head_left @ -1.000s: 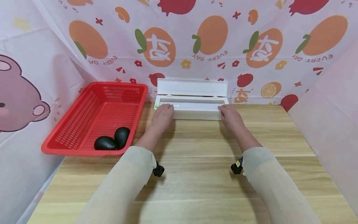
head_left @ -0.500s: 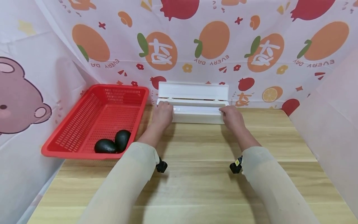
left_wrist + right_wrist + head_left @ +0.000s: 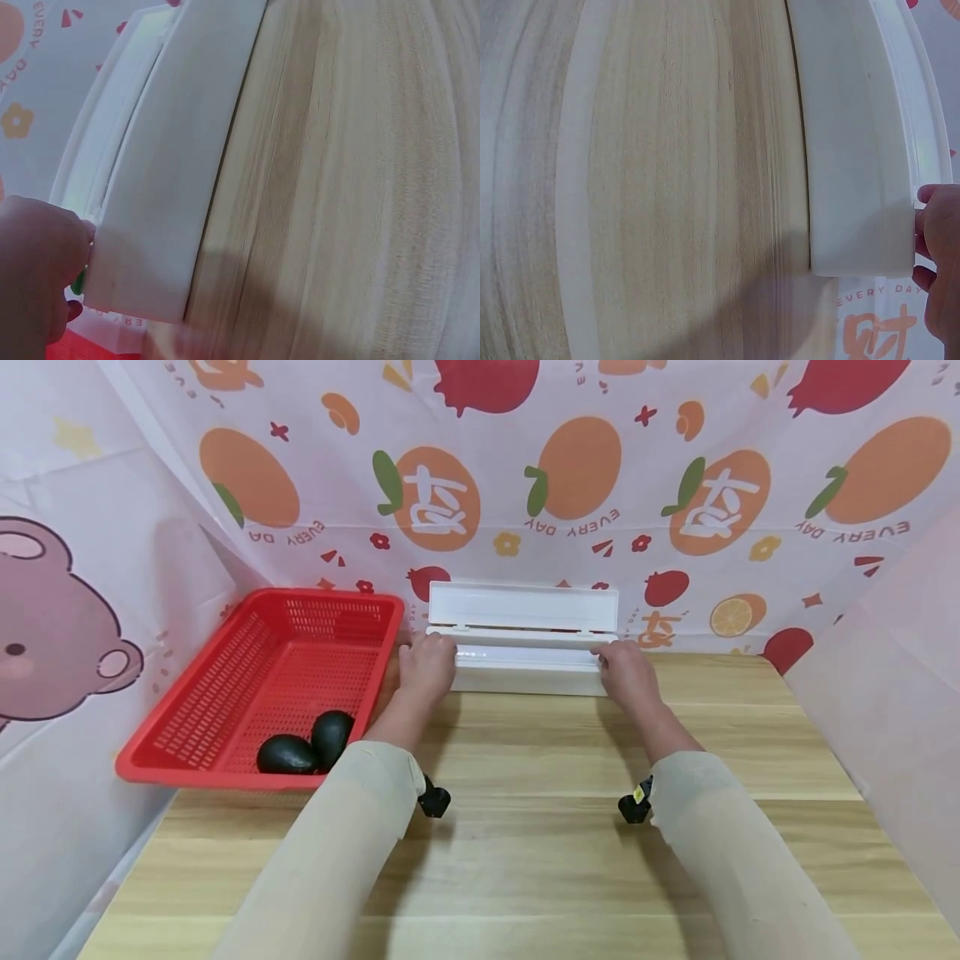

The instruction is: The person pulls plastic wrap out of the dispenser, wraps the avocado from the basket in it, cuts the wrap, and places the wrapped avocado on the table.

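Note:
At the back of the table stands a long white cling film dispenser (image 3: pixel 528 682), with its hinged lid (image 3: pixel 523 606) raised against the backdrop. My left hand (image 3: pixel 429 667) grips the dispenser's left end. In the left wrist view, a small green piece (image 3: pixel 78 283) shows between that hand (image 3: pixel 37 262) and the box end. My right hand (image 3: pixel 628 672) holds the opposite end, thumb at the upper edge. The right wrist view has the curled fingers of this hand (image 3: pixel 941 247) against the end wall of the dispenser (image 3: pixel 855 165). Inside, something pale and shiny lies along the opening.
A red perforated basket (image 3: pixel 142 768) sits to the left, close to my left forearm. Two dark avocados (image 3: pixel 287 754) lie in its near right corner. Behind the dispenser hangs a fruit-printed cloth (image 3: pixel 577 468). The wooden tabletop (image 3: pixel 536 860) extends in front.
My left hand has shifted slightly left around the dispenser's end, covering the green piece in the head view. The right hand stays at its end. The head view has tilted up slightly.

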`<state>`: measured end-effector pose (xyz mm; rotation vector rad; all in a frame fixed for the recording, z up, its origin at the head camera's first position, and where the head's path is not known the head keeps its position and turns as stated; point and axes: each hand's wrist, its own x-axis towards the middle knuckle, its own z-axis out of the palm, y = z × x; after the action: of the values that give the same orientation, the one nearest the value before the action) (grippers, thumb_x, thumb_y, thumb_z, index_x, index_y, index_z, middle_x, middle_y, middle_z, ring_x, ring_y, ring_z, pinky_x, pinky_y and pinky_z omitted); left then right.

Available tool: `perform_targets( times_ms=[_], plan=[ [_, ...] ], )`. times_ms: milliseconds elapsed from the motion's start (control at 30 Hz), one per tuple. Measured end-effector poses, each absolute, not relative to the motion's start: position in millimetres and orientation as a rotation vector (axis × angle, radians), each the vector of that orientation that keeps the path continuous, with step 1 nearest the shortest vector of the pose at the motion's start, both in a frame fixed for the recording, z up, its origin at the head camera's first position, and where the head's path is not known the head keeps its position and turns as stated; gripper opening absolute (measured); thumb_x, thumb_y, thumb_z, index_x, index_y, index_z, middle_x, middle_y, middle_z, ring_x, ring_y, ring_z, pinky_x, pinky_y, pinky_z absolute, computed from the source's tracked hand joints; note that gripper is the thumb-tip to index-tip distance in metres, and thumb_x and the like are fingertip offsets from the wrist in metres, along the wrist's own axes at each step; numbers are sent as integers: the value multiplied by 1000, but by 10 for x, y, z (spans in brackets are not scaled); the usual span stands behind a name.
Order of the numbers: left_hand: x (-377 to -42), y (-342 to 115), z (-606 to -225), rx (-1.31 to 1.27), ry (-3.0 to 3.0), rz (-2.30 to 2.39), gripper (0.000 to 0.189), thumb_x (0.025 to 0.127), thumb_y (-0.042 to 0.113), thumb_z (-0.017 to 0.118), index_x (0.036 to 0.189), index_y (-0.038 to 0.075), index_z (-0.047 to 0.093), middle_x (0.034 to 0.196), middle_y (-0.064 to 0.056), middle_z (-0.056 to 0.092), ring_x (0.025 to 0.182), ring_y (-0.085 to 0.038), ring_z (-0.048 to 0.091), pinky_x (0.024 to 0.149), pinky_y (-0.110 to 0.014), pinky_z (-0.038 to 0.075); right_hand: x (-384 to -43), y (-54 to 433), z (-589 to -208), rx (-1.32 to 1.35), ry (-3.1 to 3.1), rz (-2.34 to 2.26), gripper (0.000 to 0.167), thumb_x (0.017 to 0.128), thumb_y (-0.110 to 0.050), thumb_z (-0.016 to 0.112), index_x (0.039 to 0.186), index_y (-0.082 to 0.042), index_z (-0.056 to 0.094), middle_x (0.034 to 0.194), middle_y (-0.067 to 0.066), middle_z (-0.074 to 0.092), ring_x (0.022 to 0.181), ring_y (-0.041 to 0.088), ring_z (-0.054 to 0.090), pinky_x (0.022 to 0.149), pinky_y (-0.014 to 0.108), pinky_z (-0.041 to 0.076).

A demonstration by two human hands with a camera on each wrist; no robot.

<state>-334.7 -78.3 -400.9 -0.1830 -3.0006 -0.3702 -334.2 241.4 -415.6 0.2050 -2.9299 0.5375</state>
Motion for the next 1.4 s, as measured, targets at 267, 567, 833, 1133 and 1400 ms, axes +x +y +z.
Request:
perform_targets(
  times_ms=[267,567,833,1133,1400],
  plan=[
    [-3354,-786,-4005,-158,-2992,-396,35,86,11,73,120,10,64,112,-12,64,106,-31,50,97,-57,46,-3371,2410,-4169,207,-2925,547,21,93,2,53,96,-9,70,102,11,65,100,29,52,86,44,49],
    [-3365,-789,-3994,-127,-2984,-457,41,83,13,77,121,10,62,111,-9,62,104,-28,51,95,-51,46,-3354,2407,-4132,269,-2916,545,26,95,-4,53,115,-5,71,118,14,64,117,33,55,103,48,46],
    [-3394,-763,-3945,-111,-2963,-540,31,92,15,67,120,6,60,112,-11,58,104,-29,48,93,-48,48,-3362,2409,-4081,268,-2905,607,26,97,-8,55,119,-3,70,119,16,63,114,34,57,101,49,47],
    [-3405,-741,-3922,-104,-2926,-623,35,93,11,64,127,5,57,105,-12,63,87,-27,60,82,-41,58,-3353,2413,-4077,256,-2844,687,23,96,-2,56,113,-3,72,116,14,66,115,32,60,99,46,49],
    [-3406,-728,-3897,-140,-2958,-634,27,94,7,62,121,3,62,105,-15,67,93,-30,65,89,-39,57,-3354,2414,-4091,236,-2830,733,19,97,-2,56,109,-3,70,116,14,66,112,31,60,99,46,50]
  ],
)
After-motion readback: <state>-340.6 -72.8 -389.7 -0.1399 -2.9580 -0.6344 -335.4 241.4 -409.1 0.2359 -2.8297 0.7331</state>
